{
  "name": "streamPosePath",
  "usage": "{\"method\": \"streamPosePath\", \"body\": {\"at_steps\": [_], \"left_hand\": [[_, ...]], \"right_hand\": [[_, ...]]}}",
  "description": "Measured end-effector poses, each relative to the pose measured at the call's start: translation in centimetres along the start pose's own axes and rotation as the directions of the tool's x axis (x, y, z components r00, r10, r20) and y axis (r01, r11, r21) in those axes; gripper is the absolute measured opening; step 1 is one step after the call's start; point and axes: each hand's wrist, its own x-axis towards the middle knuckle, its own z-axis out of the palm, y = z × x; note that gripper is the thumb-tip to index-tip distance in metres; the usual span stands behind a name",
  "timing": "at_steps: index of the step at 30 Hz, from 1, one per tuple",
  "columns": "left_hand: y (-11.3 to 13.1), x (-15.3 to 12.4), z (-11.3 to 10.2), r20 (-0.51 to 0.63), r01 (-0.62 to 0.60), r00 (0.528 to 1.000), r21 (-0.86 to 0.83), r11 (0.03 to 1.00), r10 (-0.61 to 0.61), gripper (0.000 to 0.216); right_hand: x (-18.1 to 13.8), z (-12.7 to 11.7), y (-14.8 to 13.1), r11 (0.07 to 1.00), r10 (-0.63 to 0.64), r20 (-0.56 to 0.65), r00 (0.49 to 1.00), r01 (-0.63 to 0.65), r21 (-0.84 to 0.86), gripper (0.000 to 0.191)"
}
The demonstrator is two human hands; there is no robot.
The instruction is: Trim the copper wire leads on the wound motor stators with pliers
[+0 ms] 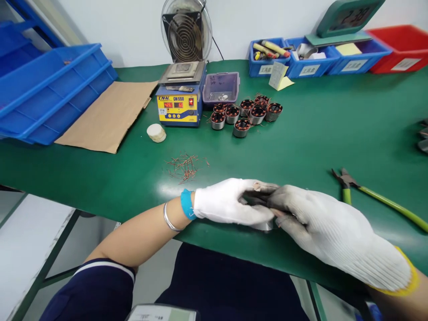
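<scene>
My left hand [236, 200], in a white glove, is curled around a stator [264, 225]. Only a sliver of its silver metal side shows under my fingers, close to the table's front edge. My right hand [310, 218], in a knitted glove with grey-stained fingertips, meets the left one at the stator's right side. Its thumb and fingers are pinched together, and whatever lies between them is hidden. Farther back, several stators [241, 128] with copper windings stand in a cluster. Cut copper wire bits [185, 167] lie in a loose pile beyond my left hand.
Green-handled cutters [347, 180] lie at right. Behind are a blue-yellow heating unit [179, 104], a purple bin [220, 84], a fan [183, 35] and a round white pad [156, 133]. Blue boxes [309, 69], a red box [397, 60] and a clock [349, 18] line the wall; cardboard [107, 116] lies left.
</scene>
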Motion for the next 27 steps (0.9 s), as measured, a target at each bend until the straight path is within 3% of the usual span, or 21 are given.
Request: {"method": "streamPosePath", "body": {"at_steps": [2,5,9,11,13,15,17,19,20,21,23,25,27], "left_hand": [[0.4,-0.3,-0.2,-0.053,-0.020,0.998,0.178,0.984,0.030,0.055],[0.4,-0.1,0.1,-0.158,0.012,0.985,0.444,0.896,0.066,0.032],[-0.7,0.5,0.8,-0.109,-0.028,0.969,0.845,0.535,0.223,0.016],[-1.1,0.7,0.9,-0.072,-0.049,0.952,0.925,0.376,0.299,0.018],[-1.1,0.6,0.7,-0.074,-0.014,0.954,0.957,0.290,0.292,0.022],[-0.9,0.5,0.5,-0.102,0.039,0.970,0.960,0.276,0.221,0.025],[-0.5,0.4,0.5,-0.153,0.096,0.975,0.944,0.315,0.159,0.031],[-0.3,0.5,0.5,-0.234,0.172,0.964,0.910,0.378,0.127,0.042],[-0.2,0.5,0.5,-0.281,0.212,0.953,0.888,0.408,0.117,0.050],[-0.2,0.6,0.6,-0.322,0.248,0.941,0.867,0.432,0.106,0.058],[-0.3,0.8,0.5,-0.370,0.297,0.926,0.834,0.465,0.073,0.068],[-0.5,0.9,0.4,-0.378,0.314,0.925,0.814,0.489,0.036,0.067],[-0.5,0.8,0.3,-0.372,0.315,0.928,0.807,0.500,0.016,0.063]], "right_hand": [[-0.2,0.0,0.4,0.999,-0.038,-0.050,0.998,0.036,-0.032,0.028],[-0.2,0.2,0.9,0.998,-0.038,-0.082,0.996,0.033,-0.052,0.031],[0.2,0.8,1.0,1.000,0.029,0.005,1.000,-0.029,0.005,0.027],[0.4,1.1,1.1,0.989,0.147,0.079,0.986,-0.149,0.023,0.024],[0.5,1.1,1.3,0.951,0.290,0.150,0.945,-0.302,0.062,0.021],[0.4,0.9,1.6,0.884,0.418,0.144,0.897,-0.438,0.165,0.020],[0.2,0.5,1.8,0.807,0.540,-0.030,0.841,-0.507,0.303,0.021],[0.1,0.2,1.9,0.802,0.568,-0.226,0.792,-0.469,0.370,0.025],[0.1,0.2,1.8,0.839,0.522,-0.278,0.806,-0.425,0.341,0.026],[0.1,0.3,1.6,0.888,0.441,-0.275,0.854,-0.371,0.272,0.027],[0.4,0.8,1.2,0.967,0.248,-0.125,0.961,-0.237,0.094,0.027],[0.6,1.4,1.0,0.990,0.130,0.031,0.991,-0.129,-0.055,0.030],[0.7,1.7,1.3,0.990,0.082,0.118,0.990,-0.068,-0.121,0.035]]}}
